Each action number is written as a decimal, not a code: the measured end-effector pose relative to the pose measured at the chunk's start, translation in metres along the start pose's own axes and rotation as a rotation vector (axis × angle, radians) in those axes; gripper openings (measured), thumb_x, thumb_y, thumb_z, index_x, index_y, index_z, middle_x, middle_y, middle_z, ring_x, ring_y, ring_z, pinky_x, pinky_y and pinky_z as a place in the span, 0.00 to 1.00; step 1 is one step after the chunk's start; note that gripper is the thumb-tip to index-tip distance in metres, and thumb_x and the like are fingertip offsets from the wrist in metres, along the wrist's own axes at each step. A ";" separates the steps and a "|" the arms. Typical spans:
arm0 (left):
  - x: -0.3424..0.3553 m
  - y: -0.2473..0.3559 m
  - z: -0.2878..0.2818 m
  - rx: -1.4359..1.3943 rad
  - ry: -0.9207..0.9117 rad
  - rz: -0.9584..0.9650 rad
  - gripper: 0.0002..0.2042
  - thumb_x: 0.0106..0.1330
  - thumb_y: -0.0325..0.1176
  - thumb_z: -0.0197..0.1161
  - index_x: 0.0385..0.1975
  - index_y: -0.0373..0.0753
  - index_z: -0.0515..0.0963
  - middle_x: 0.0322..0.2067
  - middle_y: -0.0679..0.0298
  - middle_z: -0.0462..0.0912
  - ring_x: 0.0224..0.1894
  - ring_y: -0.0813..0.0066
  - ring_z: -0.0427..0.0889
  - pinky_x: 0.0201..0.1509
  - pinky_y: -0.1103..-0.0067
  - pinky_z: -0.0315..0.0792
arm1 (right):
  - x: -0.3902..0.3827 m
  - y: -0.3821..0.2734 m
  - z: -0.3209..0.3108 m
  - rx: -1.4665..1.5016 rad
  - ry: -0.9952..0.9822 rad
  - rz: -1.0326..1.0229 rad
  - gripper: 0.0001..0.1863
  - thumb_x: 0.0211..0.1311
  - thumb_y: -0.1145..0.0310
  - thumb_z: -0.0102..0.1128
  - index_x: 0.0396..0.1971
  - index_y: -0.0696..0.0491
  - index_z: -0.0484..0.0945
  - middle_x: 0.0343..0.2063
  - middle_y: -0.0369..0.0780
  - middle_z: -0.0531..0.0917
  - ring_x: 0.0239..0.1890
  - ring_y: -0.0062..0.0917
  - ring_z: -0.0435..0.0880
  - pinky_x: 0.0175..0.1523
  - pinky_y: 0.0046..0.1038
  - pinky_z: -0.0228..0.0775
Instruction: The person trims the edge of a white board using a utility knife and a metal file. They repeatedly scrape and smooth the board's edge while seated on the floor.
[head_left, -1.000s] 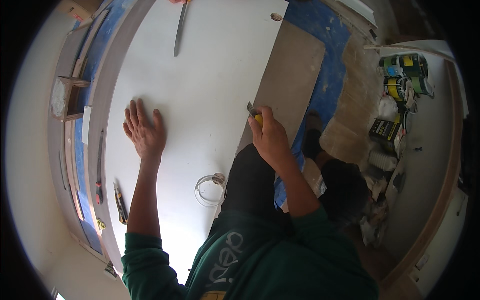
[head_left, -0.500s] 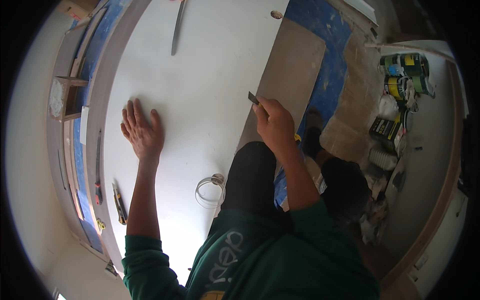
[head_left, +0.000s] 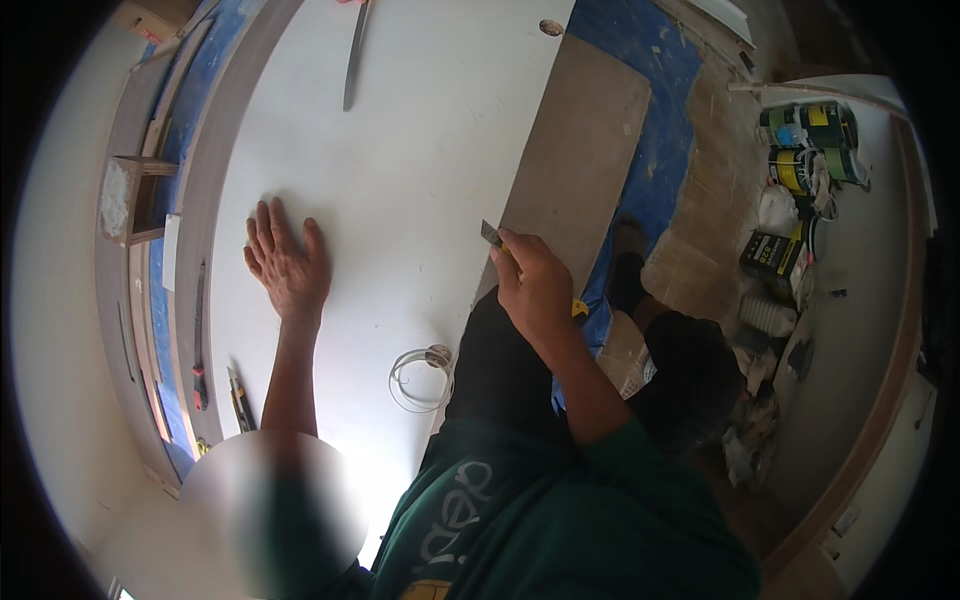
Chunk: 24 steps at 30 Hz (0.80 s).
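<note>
A large white board (head_left: pixel 400 170) lies before me. My left hand (head_left: pixel 288 258) rests flat on its left part, fingers stretched out. Along the board's right edge my right hand (head_left: pixel 535 285) grips a utility knife (head_left: pixel 490 232). Its blade sticks out past my thumb and forefinger toward the board edge. A bit of yellow handle shows below my fist; the rest is hidden. Nearer my body, a coil of thin white strip (head_left: pixel 402 401) lies by a round hole in the board. A second utility knife (head_left: pixel 240 402) lies left of my left forearm.
A long blade (head_left: pixel 354 62) lies at the board's far end. A red-handled tool (head_left: pixel 200 385) and a small open wooden box (head_left: pixel 130 200) are at the left. Cans and bags (head_left: pixel 780 215) line the right wall. A pale blur covers my left sleeve.
My right hand has come nearer to my body and slightly left, carrying the utility knife along the board edge. My left hand stays about where it was.
</note>
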<state>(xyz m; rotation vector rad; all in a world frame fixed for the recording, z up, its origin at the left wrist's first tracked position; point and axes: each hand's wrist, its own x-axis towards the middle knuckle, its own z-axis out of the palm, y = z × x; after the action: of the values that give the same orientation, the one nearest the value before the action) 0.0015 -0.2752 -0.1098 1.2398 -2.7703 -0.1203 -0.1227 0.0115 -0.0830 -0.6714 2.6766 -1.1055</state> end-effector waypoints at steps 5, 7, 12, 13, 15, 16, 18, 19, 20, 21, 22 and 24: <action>0.001 0.002 -0.003 -0.020 -0.007 -0.011 0.33 0.77 0.56 0.43 0.75 0.43 0.55 0.75 0.53 0.56 0.79 0.52 0.47 0.80 0.53 0.40 | -0.004 0.005 0.000 0.114 0.049 0.034 0.18 0.62 0.63 0.70 0.45 0.60 0.82 0.33 0.44 0.84 0.34 0.37 0.86 0.40 0.35 0.78; 0.000 0.000 -0.002 -0.011 0.000 -0.007 0.33 0.76 0.56 0.43 0.75 0.43 0.56 0.75 0.53 0.56 0.79 0.52 0.47 0.80 0.53 0.40 | -0.015 0.002 0.000 0.149 0.059 0.155 0.21 0.59 0.60 0.73 0.43 0.62 0.83 0.30 0.43 0.84 0.32 0.34 0.85 0.39 0.33 0.77; 0.001 0.002 -0.001 -0.019 0.000 -0.001 0.33 0.76 0.57 0.42 0.75 0.42 0.56 0.74 0.53 0.57 0.79 0.51 0.48 0.80 0.53 0.41 | 0.027 0.016 0.011 0.443 0.056 0.406 0.21 0.57 0.59 0.75 0.38 0.63 0.83 0.27 0.41 0.84 0.26 0.25 0.81 0.35 0.29 0.74; 0.001 0.001 -0.001 -0.026 0.006 0.002 0.33 0.76 0.57 0.42 0.75 0.42 0.56 0.74 0.53 0.57 0.79 0.51 0.48 0.80 0.52 0.41 | 0.036 0.016 0.016 0.496 0.104 0.358 0.20 0.58 0.59 0.74 0.36 0.63 0.84 0.26 0.41 0.84 0.25 0.24 0.80 0.33 0.29 0.73; 0.002 0.001 0.000 -0.043 0.017 0.008 0.33 0.76 0.57 0.42 0.75 0.42 0.56 0.74 0.53 0.57 0.79 0.51 0.48 0.80 0.52 0.41 | 0.049 0.022 0.011 0.455 0.004 0.389 0.18 0.60 0.61 0.71 0.37 0.63 0.83 0.26 0.42 0.84 0.23 0.23 0.80 0.32 0.28 0.73; 0.001 0.001 0.001 -0.020 0.019 0.009 0.34 0.76 0.57 0.42 0.75 0.43 0.56 0.74 0.53 0.57 0.79 0.51 0.48 0.80 0.52 0.41 | 0.053 0.021 0.008 0.432 -0.052 0.404 0.17 0.62 0.61 0.70 0.37 0.63 0.82 0.26 0.42 0.85 0.23 0.23 0.79 0.32 0.28 0.72; 0.000 -0.001 0.002 0.024 0.022 0.015 0.34 0.76 0.57 0.42 0.75 0.43 0.55 0.74 0.53 0.56 0.79 0.52 0.48 0.80 0.53 0.41 | 0.048 0.015 0.004 0.637 -0.043 0.523 0.13 0.67 0.64 0.67 0.39 0.59 0.81 0.24 0.36 0.81 0.19 0.16 0.75 0.25 0.23 0.66; 0.000 -0.002 0.004 0.026 0.037 0.016 0.33 0.76 0.56 0.43 0.75 0.43 0.56 0.75 0.54 0.57 0.79 0.53 0.49 0.80 0.53 0.42 | 0.044 0.012 0.001 0.739 -0.035 0.582 0.11 0.69 0.65 0.65 0.40 0.58 0.80 0.24 0.33 0.79 0.17 0.12 0.72 0.21 0.21 0.63; 0.000 -0.003 0.005 0.028 0.053 0.018 0.32 0.76 0.55 0.44 0.75 0.44 0.57 0.75 0.55 0.57 0.79 0.53 0.49 0.79 0.53 0.43 | 0.040 0.015 -0.001 0.646 -0.076 0.622 0.12 0.70 0.65 0.62 0.43 0.58 0.80 0.26 0.36 0.80 0.19 0.16 0.75 0.24 0.23 0.66; -0.001 -0.004 0.006 0.030 0.068 0.021 0.32 0.77 0.54 0.44 0.75 0.44 0.58 0.75 0.56 0.58 0.78 0.54 0.50 0.79 0.53 0.44 | 0.035 0.023 -0.004 0.552 -0.117 0.660 0.13 0.72 0.65 0.60 0.46 0.59 0.79 0.29 0.39 0.82 0.22 0.20 0.78 0.27 0.24 0.70; 0.000 -0.003 0.006 0.020 0.064 0.015 0.32 0.77 0.54 0.44 0.75 0.44 0.58 0.75 0.56 0.58 0.78 0.54 0.50 0.79 0.53 0.44 | 0.031 0.028 -0.005 0.463 -0.158 0.693 0.14 0.73 0.65 0.57 0.49 0.60 0.78 0.32 0.42 0.83 0.24 0.24 0.81 0.30 0.26 0.73; 0.001 -0.001 0.005 0.000 0.057 0.006 0.32 0.77 0.54 0.45 0.75 0.43 0.58 0.74 0.55 0.58 0.78 0.54 0.51 0.79 0.53 0.44 | 0.019 0.030 -0.001 0.261 -0.058 0.456 0.20 0.72 0.62 0.54 0.51 0.64 0.76 0.38 0.51 0.83 0.35 0.39 0.84 0.42 0.35 0.76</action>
<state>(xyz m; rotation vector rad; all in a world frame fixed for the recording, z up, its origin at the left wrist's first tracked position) 0.0007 -0.2762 -0.1149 1.2159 -2.7255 -0.0835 -0.1501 0.0217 -0.1029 -0.0412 2.3972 -1.2396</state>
